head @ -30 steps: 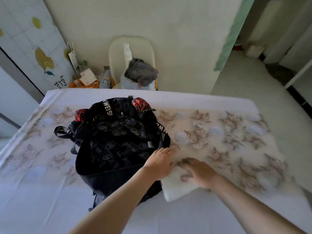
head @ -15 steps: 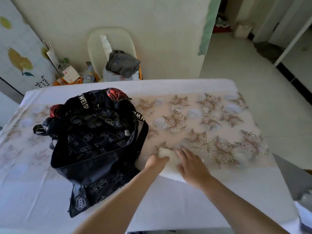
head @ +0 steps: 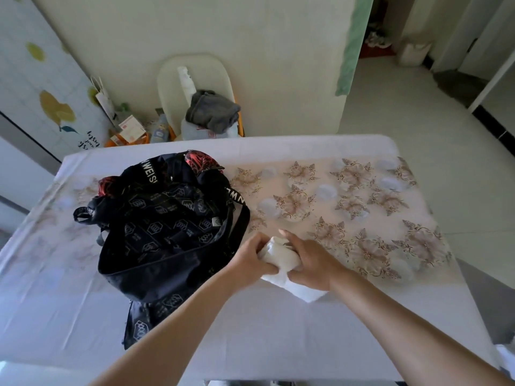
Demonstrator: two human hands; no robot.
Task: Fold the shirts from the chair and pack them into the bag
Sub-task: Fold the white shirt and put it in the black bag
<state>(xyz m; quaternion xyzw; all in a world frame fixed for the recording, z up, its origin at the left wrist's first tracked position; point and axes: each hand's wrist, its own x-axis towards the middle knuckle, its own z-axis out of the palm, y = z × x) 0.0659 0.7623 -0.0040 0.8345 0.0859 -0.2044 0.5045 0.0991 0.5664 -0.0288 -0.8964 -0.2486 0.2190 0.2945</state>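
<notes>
A folded white shirt [head: 281,256] lies bunched on the table just right of the black patterned bag [head: 167,227]. My left hand [head: 249,259] grips its left side and my right hand [head: 312,264] grips its right side, fingers curled into the cloth. The bag slumps on the table's left half with red fabric showing at its top. Behind the table stands a cream chair [head: 195,79] with a grey shirt [head: 211,110] piled on a pale one [head: 195,130].
The table [head: 278,330] is covered by a white cloth with a brown flower print [head: 348,201] on its right half. Boxes and bottles [head: 139,129] sit on the floor left of the chair. Open tiled floor [head: 418,112] lies to the right.
Both hands went from pressing flat on the folded white shirt to gripping it from either side, bunching it up. The camera view shifted back left.
</notes>
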